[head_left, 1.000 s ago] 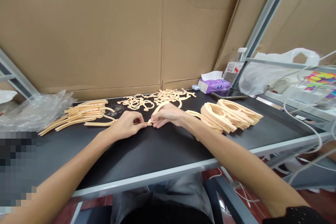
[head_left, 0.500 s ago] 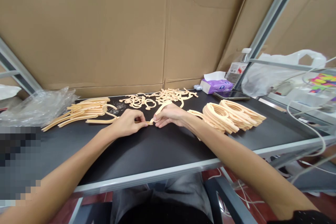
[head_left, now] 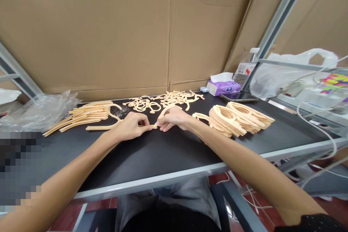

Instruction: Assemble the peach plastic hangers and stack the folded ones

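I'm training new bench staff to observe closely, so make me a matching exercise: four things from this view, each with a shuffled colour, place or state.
Column one
1. Left hand
2. Tissue pack
3. Clear plastic sheeting
4. Looped pieces

Column two
A. Crumpled, at the left side of the view
B. Pale orange, in layered stacks
C. Fingertips pinching a pale piece
D. Purple, with white on top

Right pairs: 1-C, 2-D, 3-A, 4-B
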Demonstrator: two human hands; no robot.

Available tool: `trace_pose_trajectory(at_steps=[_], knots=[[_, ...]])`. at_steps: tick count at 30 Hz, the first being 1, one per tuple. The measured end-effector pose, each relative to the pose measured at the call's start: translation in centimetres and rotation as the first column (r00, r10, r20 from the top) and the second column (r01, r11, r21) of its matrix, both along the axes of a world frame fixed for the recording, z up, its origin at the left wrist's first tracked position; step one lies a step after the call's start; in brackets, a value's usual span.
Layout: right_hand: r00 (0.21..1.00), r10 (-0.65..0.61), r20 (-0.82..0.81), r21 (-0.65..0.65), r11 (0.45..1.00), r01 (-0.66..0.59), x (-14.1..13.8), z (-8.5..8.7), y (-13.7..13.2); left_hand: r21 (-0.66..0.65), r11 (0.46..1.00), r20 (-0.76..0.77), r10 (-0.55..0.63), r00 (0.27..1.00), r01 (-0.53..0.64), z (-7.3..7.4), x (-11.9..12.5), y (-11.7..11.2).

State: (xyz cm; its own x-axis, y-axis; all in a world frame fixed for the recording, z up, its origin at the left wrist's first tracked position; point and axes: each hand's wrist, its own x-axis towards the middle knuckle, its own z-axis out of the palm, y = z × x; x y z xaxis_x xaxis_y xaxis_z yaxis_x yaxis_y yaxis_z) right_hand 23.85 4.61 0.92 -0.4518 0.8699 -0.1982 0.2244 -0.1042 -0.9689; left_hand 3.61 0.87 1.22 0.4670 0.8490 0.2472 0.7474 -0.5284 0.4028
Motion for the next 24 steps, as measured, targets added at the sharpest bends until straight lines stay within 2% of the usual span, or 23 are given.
trace_pose_trajectory(at_steps=[14,20,22,24], knots=[[0.996,0.072,0.048,0.222,0.972,-0.081,0.2,0.5,-0.5,-0.013,0.999,-0.002,0.05,0.999,-0.05,-0.6,-0.2,0.3],[0.992,0.127,0.007,0.289,0.949,-0.123,0.6,0.4,0.1,0.02,0.999,0.001,0.046,0.999,-0.046,-0.7,-0.4,0.1],[0.993,0.114,-0.014,0.307,0.946,-0.104,0.9,0.5,0.4,0.028,0.998,0.006,0.058,0.998,-0.058,-0.7,-0.6,0.2],[0.998,0.034,-0.054,0.333,0.943,-0.014,1.1,0.7,0.6,0.04,0.997,0.013,0.072,0.997,-0.072,-0.6,-0.8,0.2]])
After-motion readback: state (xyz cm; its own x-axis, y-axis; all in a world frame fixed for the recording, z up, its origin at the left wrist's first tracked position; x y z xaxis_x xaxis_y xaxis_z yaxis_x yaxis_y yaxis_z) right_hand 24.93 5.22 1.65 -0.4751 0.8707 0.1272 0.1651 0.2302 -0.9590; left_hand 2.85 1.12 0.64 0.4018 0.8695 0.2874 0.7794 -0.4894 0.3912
